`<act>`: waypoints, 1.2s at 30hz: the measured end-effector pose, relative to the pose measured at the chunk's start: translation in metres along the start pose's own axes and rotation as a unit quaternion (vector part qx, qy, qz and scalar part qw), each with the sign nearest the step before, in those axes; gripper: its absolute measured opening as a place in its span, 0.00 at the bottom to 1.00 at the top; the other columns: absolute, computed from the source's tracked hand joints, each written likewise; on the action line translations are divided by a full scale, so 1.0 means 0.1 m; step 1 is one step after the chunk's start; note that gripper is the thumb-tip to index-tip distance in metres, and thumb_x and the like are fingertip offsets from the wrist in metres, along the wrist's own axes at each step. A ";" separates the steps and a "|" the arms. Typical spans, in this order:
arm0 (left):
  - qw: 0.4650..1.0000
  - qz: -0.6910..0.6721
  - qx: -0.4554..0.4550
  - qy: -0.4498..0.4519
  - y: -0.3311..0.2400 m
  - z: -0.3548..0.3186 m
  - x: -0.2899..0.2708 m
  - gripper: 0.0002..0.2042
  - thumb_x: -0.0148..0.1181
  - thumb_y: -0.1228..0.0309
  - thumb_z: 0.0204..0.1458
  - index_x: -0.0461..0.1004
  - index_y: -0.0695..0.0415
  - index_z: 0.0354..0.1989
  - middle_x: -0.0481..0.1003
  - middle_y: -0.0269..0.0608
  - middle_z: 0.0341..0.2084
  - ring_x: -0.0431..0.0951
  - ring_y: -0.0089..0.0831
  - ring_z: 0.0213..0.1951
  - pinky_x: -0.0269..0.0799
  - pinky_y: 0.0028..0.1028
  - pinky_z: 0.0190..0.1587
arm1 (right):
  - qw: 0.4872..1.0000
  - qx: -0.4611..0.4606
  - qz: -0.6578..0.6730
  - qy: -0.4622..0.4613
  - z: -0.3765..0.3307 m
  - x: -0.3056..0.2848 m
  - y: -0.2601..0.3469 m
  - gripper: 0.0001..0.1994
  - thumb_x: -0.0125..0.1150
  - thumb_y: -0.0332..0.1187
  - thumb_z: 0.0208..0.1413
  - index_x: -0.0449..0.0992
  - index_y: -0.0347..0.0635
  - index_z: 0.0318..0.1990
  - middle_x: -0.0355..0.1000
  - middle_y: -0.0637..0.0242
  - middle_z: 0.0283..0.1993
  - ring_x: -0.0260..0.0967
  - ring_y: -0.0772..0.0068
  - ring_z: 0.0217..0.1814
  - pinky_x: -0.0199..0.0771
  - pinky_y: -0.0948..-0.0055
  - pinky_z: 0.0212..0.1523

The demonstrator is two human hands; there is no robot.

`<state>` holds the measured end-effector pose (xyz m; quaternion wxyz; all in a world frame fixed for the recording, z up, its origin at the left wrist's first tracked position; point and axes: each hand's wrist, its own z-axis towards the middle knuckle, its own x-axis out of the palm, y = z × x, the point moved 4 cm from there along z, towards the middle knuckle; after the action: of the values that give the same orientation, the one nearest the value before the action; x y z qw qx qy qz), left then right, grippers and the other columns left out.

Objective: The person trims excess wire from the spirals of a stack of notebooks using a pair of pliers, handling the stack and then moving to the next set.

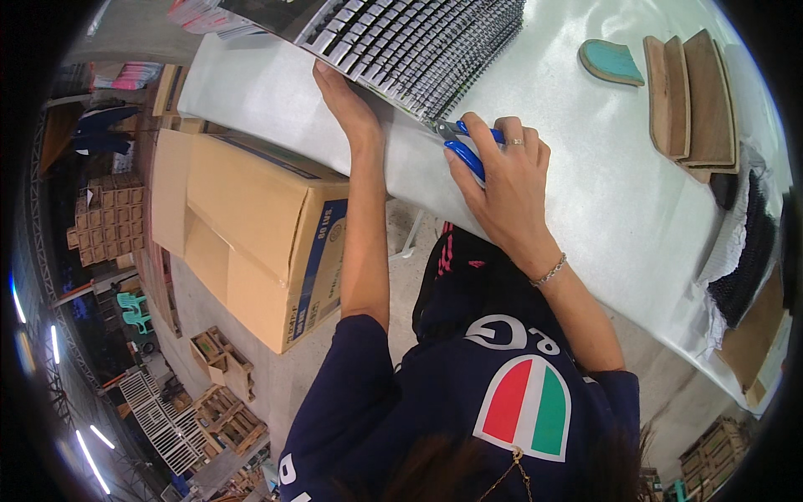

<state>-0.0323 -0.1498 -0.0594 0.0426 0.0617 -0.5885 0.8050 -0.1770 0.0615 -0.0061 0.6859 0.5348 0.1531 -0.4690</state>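
A panel [410, 46] covered with rows of small shiny silver pieces is tilted up over the white table. My left hand [345, 102] grips its lower left edge, with most of the fingers hidden behind it. In my right hand [508, 171] is a pair of nippers [465, 159] with blue handles, my fingers wrapped round them. Their metal jaws meet the panel's lower right corner; whether they are closed on a piece there, I cannot tell.
The white table [602, 226] stretches to the right. On it lie a teal-topped block [611, 63], curved wooden pieces [698, 100] and a black textured piece [743, 259] with white wrapping. An open cardboard box [242, 226] stands left of my left arm. Wooden pallets [230, 418] are farther off.
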 end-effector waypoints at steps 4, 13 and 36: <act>1.000 -0.013 0.010 -0.003 0.00 0.00 0.02 0.32 0.39 0.44 0.70 0.61 0.64 0.65 0.70 0.47 0.57 0.67 0.36 0.59 0.56 0.34 0.66 | 1.000 0.011 -0.007 0.009 -0.01 0.01 0.02 0.22 0.66 0.43 0.57 0.75 0.45 0.57 0.66 0.57 0.44 0.62 0.57 0.49 0.58 0.56 0.52; 1.000 -0.018 0.012 -0.012 0.00 0.01 0.03 0.30 0.39 0.47 0.71 0.62 0.64 0.65 0.70 0.46 0.57 0.67 0.35 0.59 0.56 0.34 0.66 | 1.000 0.002 -0.009 0.001 0.03 -0.03 0.04 0.20 0.67 0.42 0.58 0.77 0.43 0.54 0.68 0.59 0.38 0.65 0.61 0.41 0.62 0.61 0.46; 0.999 -0.007 -0.008 -0.046 -0.02 -0.01 0.03 0.21 0.42 0.60 0.70 0.66 0.61 0.64 0.74 0.40 0.54 0.74 0.32 0.54 0.69 0.34 0.60 | 0.998 -0.016 -0.052 0.015 0.04 0.01 -0.01 0.20 0.66 0.43 0.59 0.75 0.43 0.54 0.67 0.58 0.43 0.63 0.59 0.48 0.59 0.58 0.50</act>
<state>-0.0350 -0.1483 -0.0574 0.0219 0.1024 -0.5959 0.7962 -0.1785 0.0576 -0.0061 0.6668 0.5223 0.1986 -0.4931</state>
